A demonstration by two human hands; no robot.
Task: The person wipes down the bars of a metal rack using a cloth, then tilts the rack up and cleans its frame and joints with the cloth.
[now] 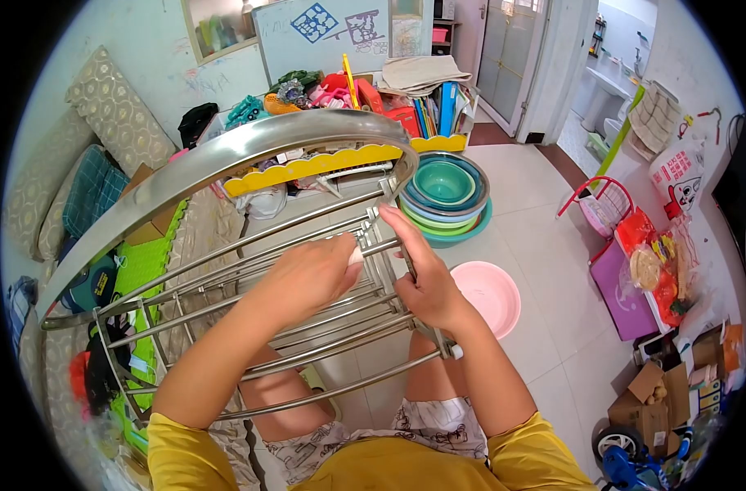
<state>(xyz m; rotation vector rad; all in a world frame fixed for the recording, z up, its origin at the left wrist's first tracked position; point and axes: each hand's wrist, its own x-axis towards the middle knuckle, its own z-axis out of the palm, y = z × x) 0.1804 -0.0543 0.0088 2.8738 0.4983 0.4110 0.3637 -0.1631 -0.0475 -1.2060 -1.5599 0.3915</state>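
Note:
A stainless steel rack (pixel 340 358) with several thin bars and a wide curved band lies tilted across my lap. My right hand (pixel 426 282) is wrapped around the frame at its right end, thumb and fingers on either side of a bar. My left hand (pixel 312 270) is closed over the middle bars, close to my right hand. A small white piece (pixel 357 256) shows at its fingertips, against a bar; its kind cannot be made out. One rack leg ends in a white cap (pixel 456 352) near my right wrist.
Beyond the rack stand stacked basins (pixel 445 184) and a pink basin (pixel 487 299) on the tiled floor. A sofa (pixel 115 114) and a green mat (pixel 156 270) lie left. Bags, a purple box (pixel 622 295) and cardboard boxes (pixel 647 401) line the right wall.

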